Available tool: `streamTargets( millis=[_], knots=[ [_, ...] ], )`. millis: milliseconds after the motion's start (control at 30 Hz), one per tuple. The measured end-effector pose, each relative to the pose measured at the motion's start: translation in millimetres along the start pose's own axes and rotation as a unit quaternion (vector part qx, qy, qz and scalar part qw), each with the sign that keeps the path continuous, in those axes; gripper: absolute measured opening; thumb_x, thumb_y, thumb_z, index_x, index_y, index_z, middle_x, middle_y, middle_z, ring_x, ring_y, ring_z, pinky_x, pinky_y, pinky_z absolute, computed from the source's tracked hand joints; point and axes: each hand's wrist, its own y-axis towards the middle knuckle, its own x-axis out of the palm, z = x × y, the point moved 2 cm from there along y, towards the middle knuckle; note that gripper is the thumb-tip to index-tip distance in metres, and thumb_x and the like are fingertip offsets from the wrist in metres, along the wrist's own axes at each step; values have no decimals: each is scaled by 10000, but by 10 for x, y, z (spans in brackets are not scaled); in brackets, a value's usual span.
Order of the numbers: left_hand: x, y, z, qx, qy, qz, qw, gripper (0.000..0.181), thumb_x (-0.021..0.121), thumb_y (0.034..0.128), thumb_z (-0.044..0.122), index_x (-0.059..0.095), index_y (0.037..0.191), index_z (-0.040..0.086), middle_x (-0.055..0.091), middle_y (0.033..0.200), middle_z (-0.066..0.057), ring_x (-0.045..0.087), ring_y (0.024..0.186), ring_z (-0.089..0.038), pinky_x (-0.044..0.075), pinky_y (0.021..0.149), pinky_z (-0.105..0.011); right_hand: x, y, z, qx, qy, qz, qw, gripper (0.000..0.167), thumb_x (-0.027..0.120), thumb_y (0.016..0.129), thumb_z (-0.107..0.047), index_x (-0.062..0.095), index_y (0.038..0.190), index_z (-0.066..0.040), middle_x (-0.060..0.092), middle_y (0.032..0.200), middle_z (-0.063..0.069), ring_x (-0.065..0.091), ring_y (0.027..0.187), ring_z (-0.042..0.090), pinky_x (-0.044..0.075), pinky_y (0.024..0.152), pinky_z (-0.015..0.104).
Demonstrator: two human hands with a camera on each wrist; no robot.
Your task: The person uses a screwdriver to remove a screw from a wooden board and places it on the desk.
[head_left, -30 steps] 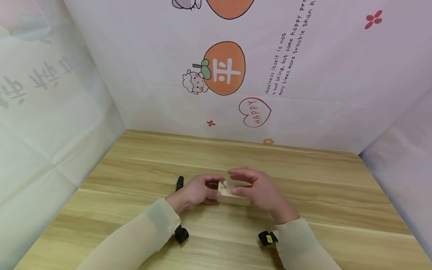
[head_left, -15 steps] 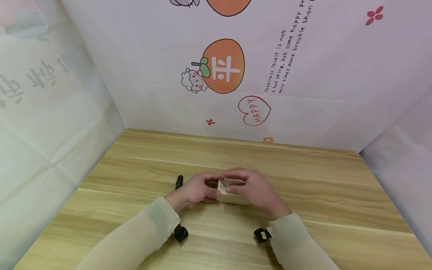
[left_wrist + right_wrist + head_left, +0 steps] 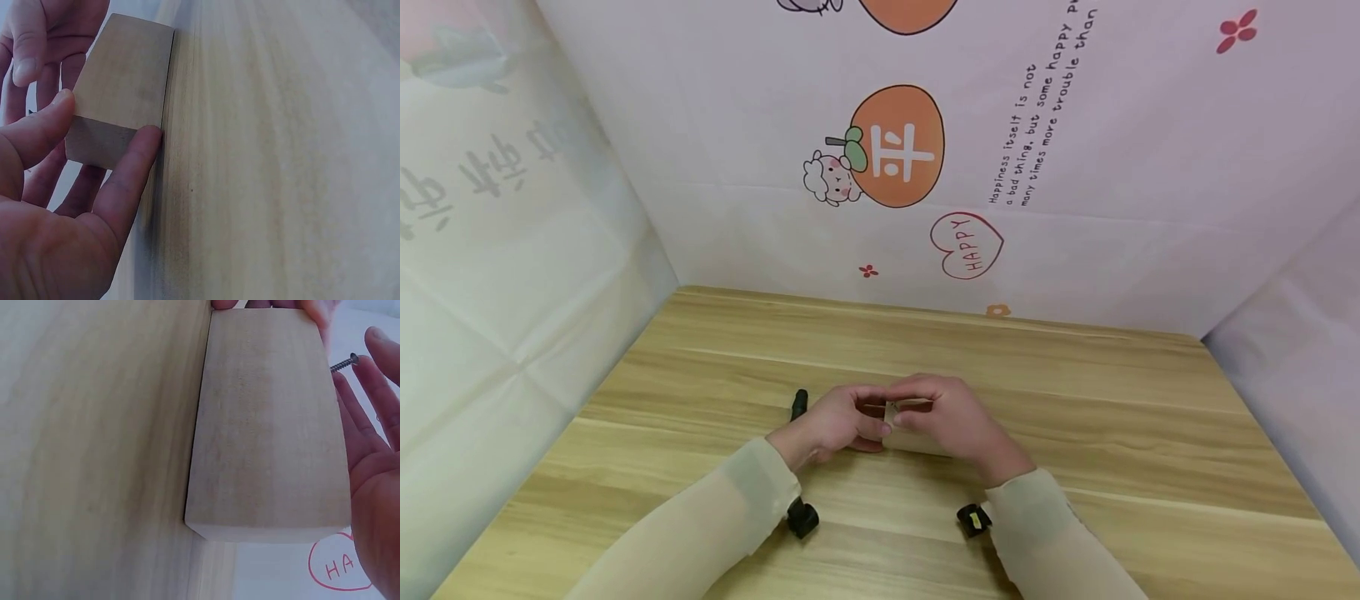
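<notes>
A pale wooden block (image 3: 919, 442) lies on the table in front of me, its long bare side filling much of the right wrist view. My left hand (image 3: 831, 423) holds its left end, thumb at the top edge and a fingertip at the lower corner of the end face. A metal screw (image 3: 343, 364) stands slightly tilted in the block's top. Over the block my right hand (image 3: 958, 423) arches with thumb and fingers apart, on either side of the screw. In the right wrist view its thumb is clear of the screw head; a fingertip appears close behind it.
A black rod-shaped thing (image 3: 800, 403) shows beyond the left wrist. Small black devices, one left (image 3: 802, 520) and one right (image 3: 974, 520), sit at the sleeves. Printed white cloth (image 3: 760, 233) walls the back and sides of the wood-grain table (image 3: 700, 375).
My right hand has moved left along the block, bringing its thumb and fingers around the screw. The left hand and the block have stayed in place.
</notes>
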Motion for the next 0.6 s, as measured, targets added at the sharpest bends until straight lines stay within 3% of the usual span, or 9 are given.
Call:
streamTargets(
  millis=[333, 500, 600],
  knots=[
    [-4, -5, 14, 43, -46, -79, 9999, 507, 695, 891, -70, 575, 1374, 28, 599, 1252, -155, 648, 1016, -267, 572, 837, -460, 65, 42, 1, -144, -793, 328, 9962, 177, 738, 883, -20, 799, 1005, -134, 716, 1007, -62, 660, 900, 122, 572, 773, 327],
    [2, -2, 13, 45, -81, -27, 10000, 518, 705, 882, -72, 572, 1374, 22, 584, 1269, -165, 648, 992, -260, 575, 829, -458, 88, 55, 1, -331, -1206, 755, 9893, 145, 726, 890, -6, 803, 922, -124, 716, 973, -123, 666, 920, 73, 564, 803, 320],
    [3, 3, 5, 28, -82, -11, 10000, 520, 704, 881, -75, 570, 1374, 19, 573, 1279, -177, 642, 1005, -268, 575, 828, -457, 92, 52, 26, -385, -1191, 981, 9873, 188, 714, 888, 32, 802, 901, -133, 721, 958, -122, 672, 932, 74, 557, 836, 324]
  ],
)
